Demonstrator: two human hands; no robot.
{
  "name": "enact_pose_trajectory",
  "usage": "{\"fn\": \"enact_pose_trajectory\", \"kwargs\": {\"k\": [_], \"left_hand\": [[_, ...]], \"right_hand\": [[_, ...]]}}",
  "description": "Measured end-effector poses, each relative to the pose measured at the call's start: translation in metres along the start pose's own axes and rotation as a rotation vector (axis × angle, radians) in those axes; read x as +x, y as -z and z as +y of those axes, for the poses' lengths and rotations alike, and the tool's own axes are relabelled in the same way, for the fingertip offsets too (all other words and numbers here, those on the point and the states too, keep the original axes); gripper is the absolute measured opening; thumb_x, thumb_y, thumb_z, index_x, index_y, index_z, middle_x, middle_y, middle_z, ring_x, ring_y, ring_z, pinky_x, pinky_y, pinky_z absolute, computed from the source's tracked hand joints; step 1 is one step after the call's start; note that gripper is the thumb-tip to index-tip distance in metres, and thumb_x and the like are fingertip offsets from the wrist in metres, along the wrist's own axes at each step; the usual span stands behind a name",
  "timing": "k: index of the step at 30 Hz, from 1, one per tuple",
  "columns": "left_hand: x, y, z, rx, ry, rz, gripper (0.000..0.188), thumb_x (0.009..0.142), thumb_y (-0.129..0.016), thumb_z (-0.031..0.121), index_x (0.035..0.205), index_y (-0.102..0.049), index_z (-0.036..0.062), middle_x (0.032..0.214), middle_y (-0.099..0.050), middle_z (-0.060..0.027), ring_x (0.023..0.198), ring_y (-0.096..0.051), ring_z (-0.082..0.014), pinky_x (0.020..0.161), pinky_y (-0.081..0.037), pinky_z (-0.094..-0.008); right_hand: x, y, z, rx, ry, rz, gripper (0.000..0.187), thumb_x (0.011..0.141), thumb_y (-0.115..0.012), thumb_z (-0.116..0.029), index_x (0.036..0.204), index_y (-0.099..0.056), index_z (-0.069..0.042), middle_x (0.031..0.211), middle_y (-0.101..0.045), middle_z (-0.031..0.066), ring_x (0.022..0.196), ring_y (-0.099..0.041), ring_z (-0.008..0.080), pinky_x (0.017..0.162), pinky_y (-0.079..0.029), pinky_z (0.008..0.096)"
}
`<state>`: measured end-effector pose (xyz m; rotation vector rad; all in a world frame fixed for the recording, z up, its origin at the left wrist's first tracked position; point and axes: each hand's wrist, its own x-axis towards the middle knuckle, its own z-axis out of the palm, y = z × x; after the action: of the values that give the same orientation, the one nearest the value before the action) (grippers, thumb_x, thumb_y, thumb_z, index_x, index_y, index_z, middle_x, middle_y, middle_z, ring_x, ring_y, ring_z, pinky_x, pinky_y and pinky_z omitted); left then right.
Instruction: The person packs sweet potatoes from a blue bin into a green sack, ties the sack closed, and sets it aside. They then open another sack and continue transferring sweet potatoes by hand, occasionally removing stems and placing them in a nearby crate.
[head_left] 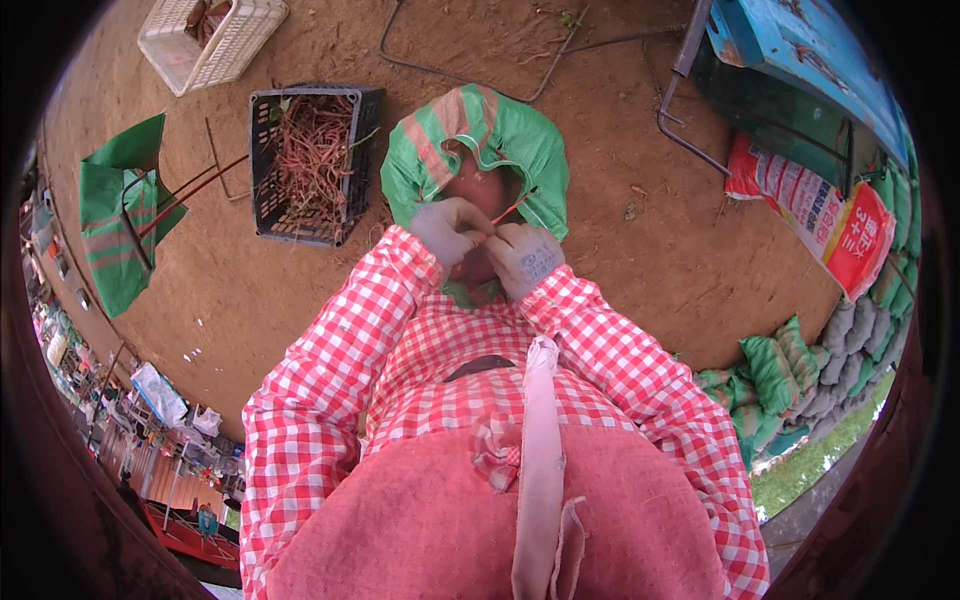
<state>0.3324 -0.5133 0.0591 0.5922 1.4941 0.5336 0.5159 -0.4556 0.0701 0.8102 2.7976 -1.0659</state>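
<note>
My left hand (452, 228) and my right hand (524, 255), both in pale grey work gloves, meet over the mouth of a green woven sack (540, 170) with tan stripes. Their fingers are closed in a pinch around a thin reddish root (514, 206), whose end sticks out above the right fingers. The sack stands directly before my body with its rim spread wide and partly folded. Reddish-brown tubers, like sweet potatoes (478, 186), show inside, partly in shadow and hidden by my hands.
Left of the sack, a black crate (262, 165) holds many thin reddish roots. Beyond it is a white crate (245, 45) with tubers. Another green sack (110, 225) hangs on a metal frame. A blue metal machine (790, 60), a red-white bag (815, 210) and stacked full sacks (775, 375) are at right.
</note>
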Motion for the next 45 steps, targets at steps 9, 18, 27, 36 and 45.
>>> {"fn": "enact_pose_trajectory", "kwargs": {"k": [9, 18, 27, 36, 45], "left_hand": [[0.001, -0.016, -0.007, 0.742, -0.858, 0.378, 0.022, 0.065, -0.068, 0.007, 0.085, -0.06, 0.0124, 0.089, -0.063, -0.0038, 0.078, -0.062, -0.0258, 0.07, -0.046, -0.0396], [-0.003, -0.019, -0.012, 0.68, -0.971, 0.496, 0.03, 0.064, -0.07, 0.01, 0.092, -0.059, 0.0132, 0.094, -0.063, -0.0026, 0.077, -0.06, -0.0248, 0.07, -0.046, -0.0393], [-0.008, -0.022, -0.019, 0.651, -0.986, 0.522, 0.035, 0.061, -0.071, 0.01, 0.094, -0.059, 0.013, 0.096, -0.063, -0.0023, 0.079, -0.06, -0.0245, 0.072, -0.046, -0.0406], [-0.014, -0.02, -0.011, 0.603, -0.908, 0.563, 0.027, 0.063, -0.072, 0.011, 0.087, -0.06, 0.0147, 0.097, -0.063, -0.0012, 0.084, -0.059, -0.0248, 0.077, -0.046, -0.0413], [-0.032, -0.034, -0.008, 0.874, -0.593, 0.657, 0.013, 0.068, -0.067, 0.023, 0.08, -0.065, 0.0198, 0.099, -0.06, 0.0031, 0.1, -0.055, -0.0221, 0.089, -0.039, -0.0429]], "right_hand": [[0.044, 0.037, 0.029, 0.35, -0.14, 0.006, 0.025, 0.09, -0.056, -0.025, 0.105, -0.066, -0.008, 0.098, -0.065, 0.015, 0.09, -0.063, 0.0346, 0.075, -0.051, 0.0451], [0.084, 0.012, 0.047, 0.494, -0.346, -0.599, 0.037, 0.092, -0.055, -0.034, 0.1, -0.069, -0.001, 0.089, -0.07, 0.0171, 0.086, -0.066, 0.0332, 0.076, -0.05, 0.0424], [0.084, 0.037, 0.027, 0.864, -0.958, -0.738, 0.028, 0.092, -0.061, -0.025, 0.108, -0.067, -0.003, 0.081, -0.068, 0.01, 0.062, -0.064, 0.0183, 0.052, -0.052, 0.033], [0.059, 0.036, 0.017, 1.198, -0.927, -0.373, 0.032, 0.088, -0.064, -0.01, 0.118, -0.059, 0.002, 0.088, -0.064, 0.0042, 0.06, -0.057, 0.0101, 0.048, -0.046, 0.023], [0.028, 0.008, 0.022, 0.506, -0.351, 0.141, 0.009, 0.082, -0.062, -0.001, 0.087, -0.069, -0.004, 0.082, -0.06, 0.0093, 0.057, -0.06, 0.018, 0.052, -0.048, 0.0308]]}}
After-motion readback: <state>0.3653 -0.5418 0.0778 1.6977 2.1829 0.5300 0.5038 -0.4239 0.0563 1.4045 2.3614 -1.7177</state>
